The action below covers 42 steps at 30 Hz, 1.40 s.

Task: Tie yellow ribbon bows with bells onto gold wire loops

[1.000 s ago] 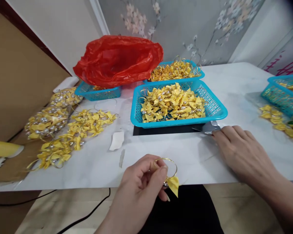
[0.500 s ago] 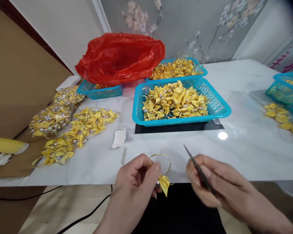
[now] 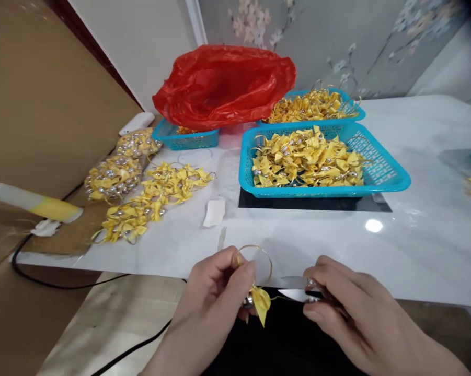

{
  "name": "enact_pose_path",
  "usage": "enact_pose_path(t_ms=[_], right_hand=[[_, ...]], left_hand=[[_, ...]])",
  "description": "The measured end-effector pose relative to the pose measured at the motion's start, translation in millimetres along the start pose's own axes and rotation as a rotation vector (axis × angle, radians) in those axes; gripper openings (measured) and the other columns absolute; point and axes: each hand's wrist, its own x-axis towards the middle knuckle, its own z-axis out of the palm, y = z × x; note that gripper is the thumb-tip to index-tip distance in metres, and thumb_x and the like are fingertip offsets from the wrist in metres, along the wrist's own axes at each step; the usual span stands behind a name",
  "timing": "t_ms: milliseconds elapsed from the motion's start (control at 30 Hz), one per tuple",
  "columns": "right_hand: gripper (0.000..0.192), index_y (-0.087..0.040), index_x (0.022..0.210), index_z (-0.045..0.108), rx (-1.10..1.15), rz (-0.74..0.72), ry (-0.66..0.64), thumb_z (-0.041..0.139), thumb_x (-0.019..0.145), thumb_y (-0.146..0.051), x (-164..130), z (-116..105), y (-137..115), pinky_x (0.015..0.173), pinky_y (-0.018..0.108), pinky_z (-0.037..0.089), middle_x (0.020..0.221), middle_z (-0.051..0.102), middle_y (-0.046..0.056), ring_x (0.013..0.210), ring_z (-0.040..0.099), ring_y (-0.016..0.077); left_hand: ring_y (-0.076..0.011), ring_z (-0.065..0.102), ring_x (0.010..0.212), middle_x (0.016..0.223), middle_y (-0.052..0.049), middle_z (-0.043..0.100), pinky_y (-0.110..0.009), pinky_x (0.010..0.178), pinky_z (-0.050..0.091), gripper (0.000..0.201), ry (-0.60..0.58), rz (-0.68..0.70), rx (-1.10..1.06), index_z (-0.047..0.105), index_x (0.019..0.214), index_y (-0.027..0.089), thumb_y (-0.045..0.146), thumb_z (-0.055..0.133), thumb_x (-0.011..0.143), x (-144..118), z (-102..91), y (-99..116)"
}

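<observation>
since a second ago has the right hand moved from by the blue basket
Yes. The right hand left the spot beside the nearest blue basket and came back to the table's near edge, now holding small scissors by the yellow bow.

Left hand (image 3: 215,297): gold wire ring (image 3: 254,258) with yellow bow (image 3: 261,304). Beyond the hands: turquoise basket (image 3: 380,180), red plastic bag (image 3: 223,86), grey floral wallpaper (image 3: 317,36).

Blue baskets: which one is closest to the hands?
The front basket, piled with yellow bows, sits nearest. The other baskets stand behind it, by the red bag.
</observation>
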Motion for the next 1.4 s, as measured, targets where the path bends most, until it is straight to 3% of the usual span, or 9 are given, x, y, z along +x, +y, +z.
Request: enact_pose_path(t_ms=[133,400,933,1133,1267,1400], right_hand=[[0.017,-0.020,0.099,0.049,-0.154,-0.110,0.020,0.038,0.105,-0.031,-0.4,7.5,6.3,0.051,0.026,0.045,0.075,0.057,0.000,0.058,0.058,0.0142],[0.018,-0.019,0.099,0.050,-0.232,-0.150,0.005,0.038,0.105,-0.032,3.6,7.3,0.2,0.050,0.029,0.044,0.074,0.057,0.001,0.055,0.057,0.0160],[0.018,-0.019,0.094,0.051,-0.195,-0.182,-0.063,0.041,0.104,-0.030,7.3,7.4,-1.9,0.046,0.031,0.040,0.071,0.057,0.000,0.052,0.055,0.0176],[0.018,-0.021,0.094,0.049,-0.200,-0.204,-0.017,0.037,0.106,-0.028,7.7,4.4,-2.4,0.046,0.029,0.041,0.069,0.057,-0.001,0.050,0.053,0.0151],[0.020,-0.020,0.099,0.050,-0.216,-0.134,0.084,0.036,0.106,-0.032,5.8,-4.8,1.6,0.051,0.026,0.047,0.073,0.059,0.001,0.055,0.059,0.0139],[0.024,-0.020,0.097,0.055,-0.308,0.018,0.131,0.039,0.105,-0.036,-0.2,-13.5,24.4,0.048,0.026,0.047,0.077,0.062,0.003,0.057,0.063,0.0153]], left_hand=[[-0.0090,0.042,0.052,0.057,0.006,0.041,-0.017,0.046,0.042,0.034,0.001,0.037,0.053,0.048,0.060,0.020,0.037,0.057,0.088,-0.4,1.0,1.5],[-0.0105,0.036,0.053,0.057,0.007,0.036,-0.020,0.047,0.032,0.032,-0.007,0.080,0.193,0.043,0.061,0.021,0.033,0.050,0.090,-3.5,0.5,5.0],[-0.0122,0.033,0.057,0.059,0.006,0.035,-0.024,0.051,0.029,0.031,-0.023,0.053,0.244,0.042,0.062,0.022,0.033,0.048,0.089,-3.2,3.8,7.6],[-0.0118,0.033,0.056,0.059,0.006,0.035,-0.023,0.050,0.030,0.031,-0.022,0.039,0.234,0.042,0.062,0.022,0.033,0.050,0.089,-0.4,3.0,6.5],[-0.0112,0.037,0.054,0.058,0.006,0.039,-0.022,0.050,0.032,0.032,-0.014,0.023,0.190,0.045,0.061,0.021,0.033,0.052,0.090,1.5,1.8,5.1],[-0.0128,0.050,0.061,0.068,0.002,0.056,-0.022,0.057,0.041,0.024,0.015,0.103,0.072,0.061,0.073,0.020,0.034,0.057,0.091,4.2,-2.9,0.5]])
